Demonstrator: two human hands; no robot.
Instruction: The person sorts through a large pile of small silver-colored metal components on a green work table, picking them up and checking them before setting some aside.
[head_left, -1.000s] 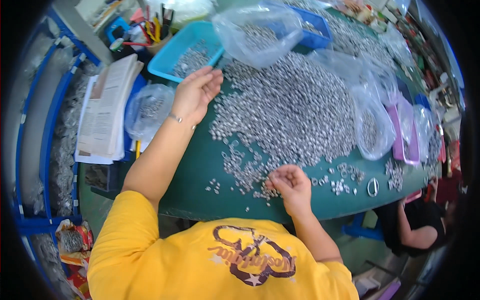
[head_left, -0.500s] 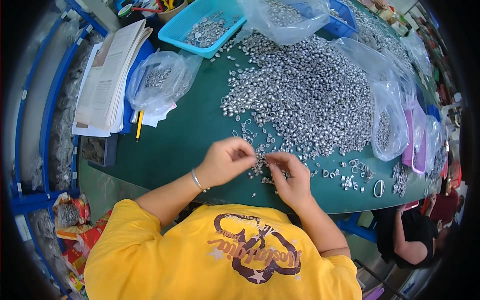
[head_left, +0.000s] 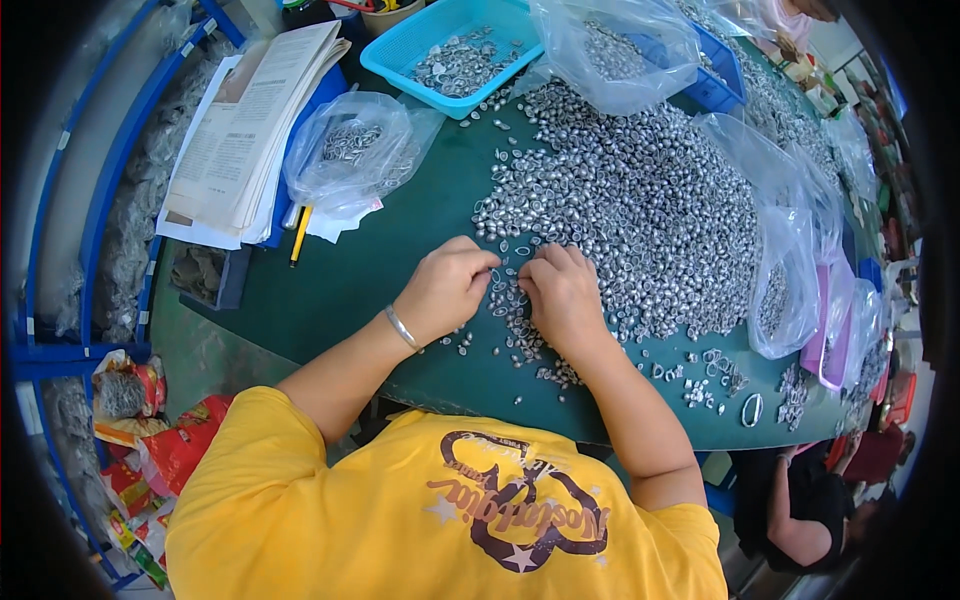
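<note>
A big heap of small silver-grey oval metal pieces (head_left: 640, 220) covers the middle of the green table. At its near left edge, my left hand (head_left: 445, 290) has thumb and forefinger pinched together, and whatever lies between them is too small to make out. Just to its right, my right hand (head_left: 565, 300) bends over the heap's border, fingers curled downward and tips close together; its grip is partly hidden. Between the two hands lie a few thin oval rings (head_left: 497, 277). More loose pieces (head_left: 522, 335) are scattered just nearer to me.
A light-blue basket (head_left: 385, 58) with metal pieces stands at the far left, near a plastic bag of parts (head_left: 350, 150), papers (head_left: 250, 125) and a yellow pencil (head_left: 300, 237). Clear bags (head_left: 785, 300) and a purple tray (head_left: 828, 340) lie right. A person (head_left: 800, 510) sits beyond.
Both my hands have moved farther from me, toward the heap's left edge. My right fingers now reach down among the pieces. The whole view has shifted slightly.
</note>
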